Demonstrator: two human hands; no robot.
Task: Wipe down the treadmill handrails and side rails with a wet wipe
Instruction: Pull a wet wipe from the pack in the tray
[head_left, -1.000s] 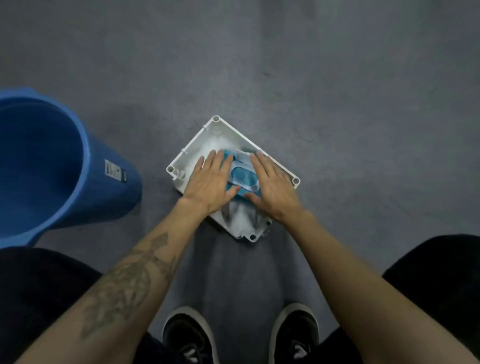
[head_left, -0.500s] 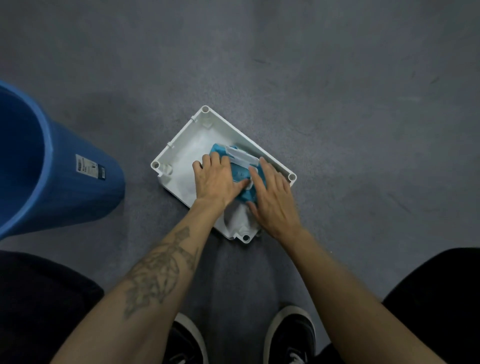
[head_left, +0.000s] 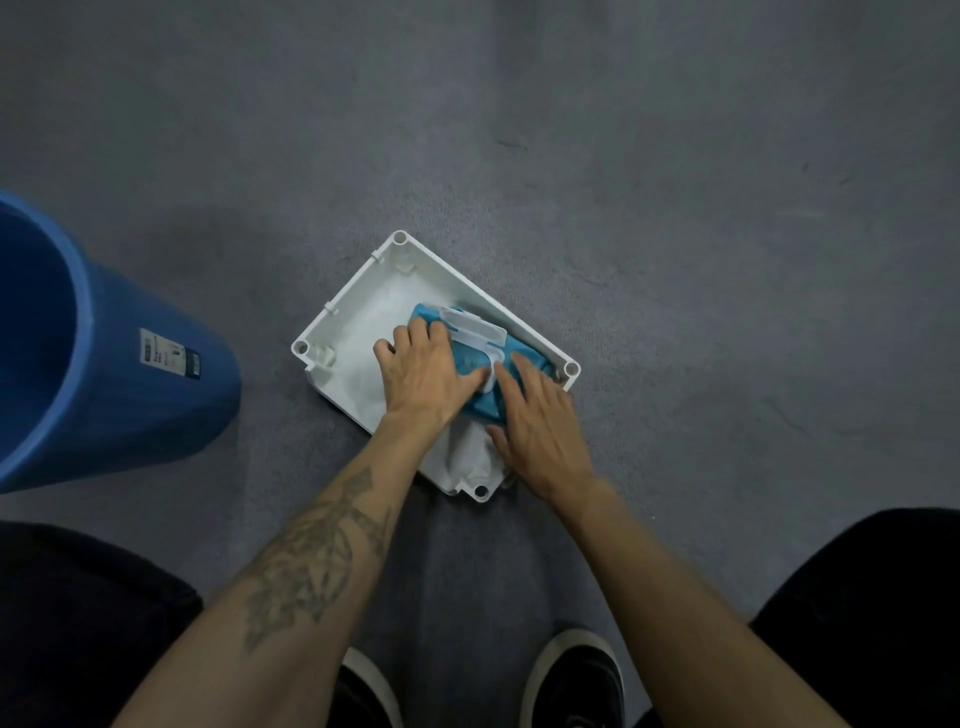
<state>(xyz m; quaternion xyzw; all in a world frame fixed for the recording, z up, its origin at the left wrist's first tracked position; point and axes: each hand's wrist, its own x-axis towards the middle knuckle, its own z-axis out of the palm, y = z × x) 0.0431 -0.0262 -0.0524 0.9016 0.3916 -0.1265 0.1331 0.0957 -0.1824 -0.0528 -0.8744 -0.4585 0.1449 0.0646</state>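
A blue wet wipe pack (head_left: 525, 354) lies in a white plastic tray (head_left: 349, 299) on the grey floor. Its clear flip lid (head_left: 471, 328) stands open at the far side. My left hand (head_left: 421, 379) lies on the pack's left half, fingers curled over its far end and thumb reaching toward the white opening. My right hand (head_left: 540, 426) rests on the pack's right half with its fingers fairly straight. Its index fingertip touches the opening, and the thumb stays apart near the tray's bottom. No treadmill is in view.
A tall blue bin (head_left: 130, 384) with a label stands at the left, close to the tray. My black shoes (head_left: 571, 675) and dark-clothed knees fill the bottom corners. Grey floor surrounds the tray on the far and right sides.
The lid has been flipped open toward the far side. My left fingers have curled over the pack's far end, and my right index finger has moved to the opening. The view shifted slightly.
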